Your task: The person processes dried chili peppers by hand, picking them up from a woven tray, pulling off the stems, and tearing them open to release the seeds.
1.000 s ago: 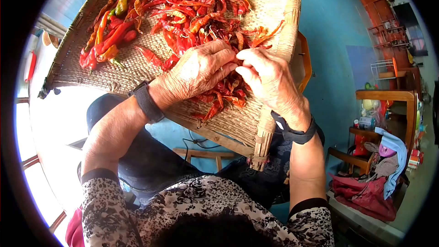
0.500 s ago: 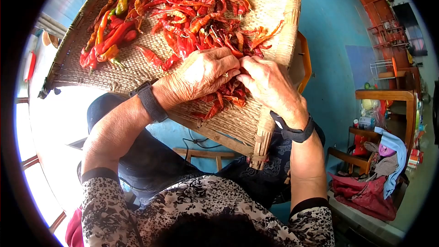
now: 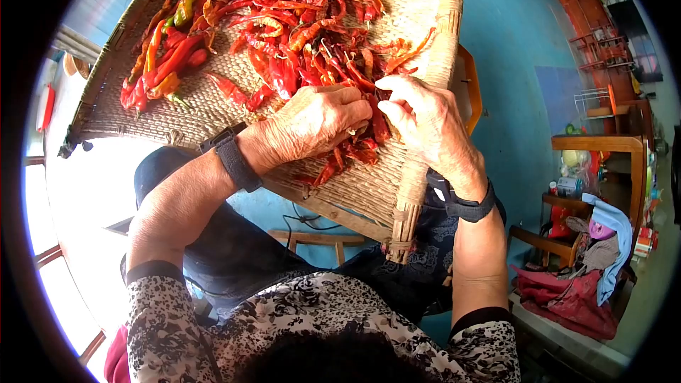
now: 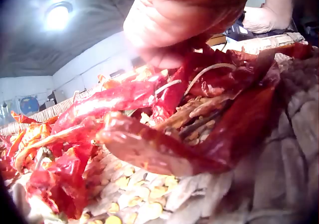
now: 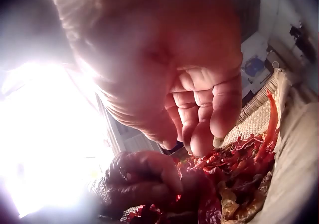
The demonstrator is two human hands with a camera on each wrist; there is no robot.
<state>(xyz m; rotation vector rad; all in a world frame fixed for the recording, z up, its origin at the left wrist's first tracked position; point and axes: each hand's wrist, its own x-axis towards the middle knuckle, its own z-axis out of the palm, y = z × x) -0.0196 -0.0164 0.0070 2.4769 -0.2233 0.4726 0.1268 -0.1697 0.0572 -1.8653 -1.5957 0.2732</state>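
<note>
a blue floor point(image 3: 521, 120) runs between two and three o'clock in the head view, and in the left wrist view a round ceiling light point(image 4: 57, 17) glows at ten o'clock. nearest the middle of the work, between the two hands and above the near part of a woven tray, is a dried red pepper point(image 3: 379, 119). at nine o'clock from it the left hand point(image 3: 316, 119) is curled, fingertips gripping the pepper's edge, as far as the blurred wrist views let one tell. at three o'clock the right hand point(image 3: 434, 124) is released, its thumb and index finger apart with a gap between them, just beside the pepper. loose pale seeds point(image 4: 149, 196) lie on the weave at six o'clock in the left wrist view. from eleven to twelve o'clock spreads the heap of dried peppers point(image 3: 301, 18), and at ten o'clock, apart from it, a pile of plumper peppers point(image 3: 170, 60) with a greenish one point(image 3: 186, 8) among them. the woven tray point(image 3: 355, 188) bears them all, above the person's dark trousers point(image 3: 241, 230) at seven o'clock. well off, near four o'clock, a wooden chair point(image 3: 546, 245) stands beside a light blue cloth point(image 3: 616, 248) and a maroon cloth point(image 3: 564, 305).
</note>
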